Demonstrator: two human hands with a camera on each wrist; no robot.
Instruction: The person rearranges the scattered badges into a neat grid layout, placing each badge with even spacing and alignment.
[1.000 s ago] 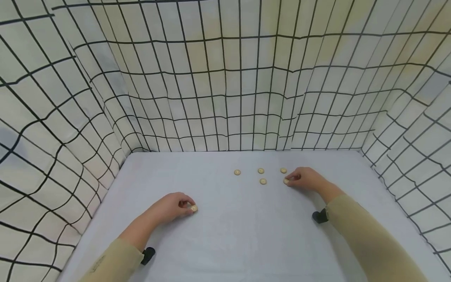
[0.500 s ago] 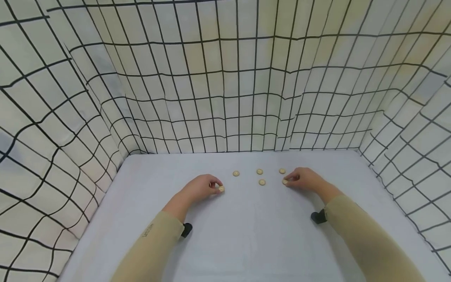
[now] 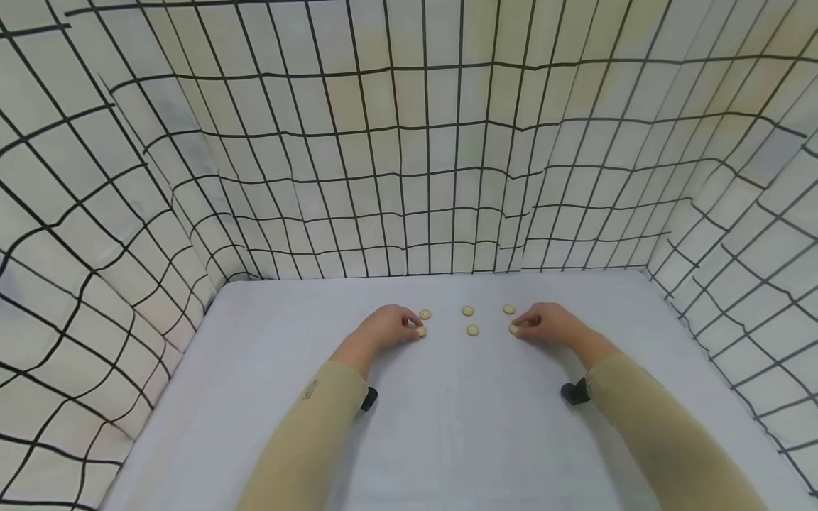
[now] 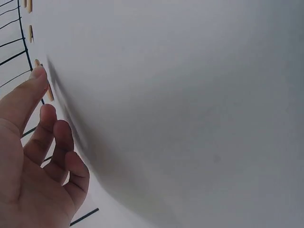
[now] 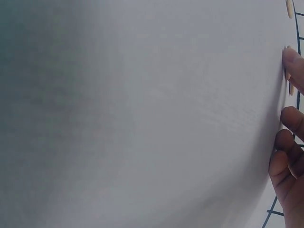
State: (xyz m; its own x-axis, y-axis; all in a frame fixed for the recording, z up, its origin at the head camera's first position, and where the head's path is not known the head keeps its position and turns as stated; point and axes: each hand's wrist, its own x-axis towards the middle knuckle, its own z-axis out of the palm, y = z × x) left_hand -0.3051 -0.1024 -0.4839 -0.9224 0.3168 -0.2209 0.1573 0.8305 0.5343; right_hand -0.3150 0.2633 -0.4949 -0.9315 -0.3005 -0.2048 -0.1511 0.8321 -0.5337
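In the head view my left hand (image 3: 388,326) pinches a small round wooden disc (image 3: 421,331) by its edge, at the left end of the front row. My right hand (image 3: 551,326) pinches another disc (image 3: 514,329) at that row's right end. Between them lies a middle disc (image 3: 472,330). Behind is a back row: a left disc (image 3: 425,314), a centre disc (image 3: 468,310) and a right disc (image 3: 508,309). Thumb and fingertips partly cover the held discs. The left wrist view shows the left thumb (image 4: 39,76) against its disc, the other fingers loosely bent.
A white cloth-covered table (image 3: 447,433) lies under everything. Walls of white sheet with a black grid net (image 3: 409,156) stand at the back and both sides. Each wrist carries a small black camera, such as the right one (image 3: 575,392).
My left hand has carried its disc rightward and away from me, from the table's left part to beside the front row. The right hand stays at its disc; the view shifts slightly.
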